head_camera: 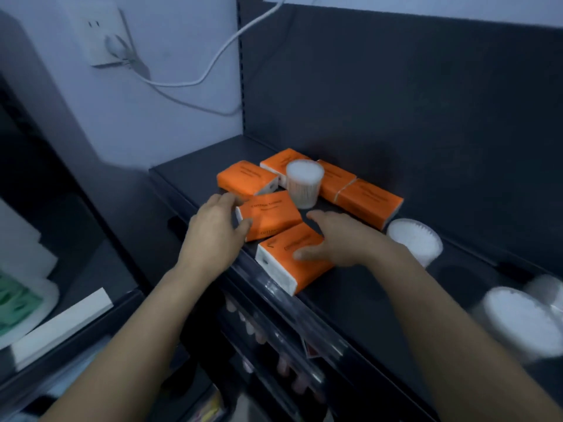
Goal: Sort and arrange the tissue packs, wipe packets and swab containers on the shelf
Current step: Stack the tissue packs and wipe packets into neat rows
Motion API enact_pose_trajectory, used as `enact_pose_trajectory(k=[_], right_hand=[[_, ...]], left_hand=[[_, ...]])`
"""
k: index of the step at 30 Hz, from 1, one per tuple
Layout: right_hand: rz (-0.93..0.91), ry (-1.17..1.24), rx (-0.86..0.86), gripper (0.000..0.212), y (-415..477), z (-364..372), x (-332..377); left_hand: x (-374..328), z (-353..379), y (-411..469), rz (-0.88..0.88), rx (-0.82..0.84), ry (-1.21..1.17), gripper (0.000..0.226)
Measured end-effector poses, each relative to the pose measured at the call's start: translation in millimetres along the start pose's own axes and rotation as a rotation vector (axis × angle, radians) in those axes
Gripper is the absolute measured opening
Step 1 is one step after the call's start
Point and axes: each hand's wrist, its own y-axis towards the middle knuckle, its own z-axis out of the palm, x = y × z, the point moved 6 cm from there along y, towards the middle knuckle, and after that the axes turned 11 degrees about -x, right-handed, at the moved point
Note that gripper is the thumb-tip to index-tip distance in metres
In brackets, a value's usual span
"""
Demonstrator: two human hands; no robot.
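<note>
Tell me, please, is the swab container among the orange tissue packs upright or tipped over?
Upright: the swab container stands on its base, white cotton tips facing up, sticks running vertically below them.

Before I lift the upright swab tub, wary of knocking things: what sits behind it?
Behind the swab tub lie a left orange pack and a right orange pack. The tub hides whether they touch.

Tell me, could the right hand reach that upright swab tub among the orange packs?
Probably yes: the right hand lies just before the swab tub, only bare shelf between them; the orange packs flank the tub, not block it.
</note>
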Motion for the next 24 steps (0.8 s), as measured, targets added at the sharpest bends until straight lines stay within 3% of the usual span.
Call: enact_pose_trajectory(k=[4, 9, 16, 20, 22, 24], right_hand=[[0.019, 0.036, 0.178, 0.093, 18, 15, -8], [0.04, 0.09, 0.234, 0.104, 33, 20, -19], [0.124, 0.112, 0.294, 0.109, 38, 27, -27], [0.174, 0.156, 0.285, 0.099, 29, 25, -25], [0.186, 0.208, 0.244, 0.095, 21, 24, -24], [0.199, 0.261, 0.157, 0.077, 12, 17, -23]], left_hand=[[12, 28, 20, -0.097, 0.154, 0.003, 0.047], [27, 64, 47, -0.18, 0.287, 0.061, 0.056], [49, 87, 54, -0.37, 0.513, 0.004, 0.108], [42, 85, 56, -0.342, 0.461, -0.01, 0.1], [35, 79, 54, -0.33, 0.417, -0.066, 0.086], [28, 69, 54, -0.313, 0.376, -0.136, 0.067]])
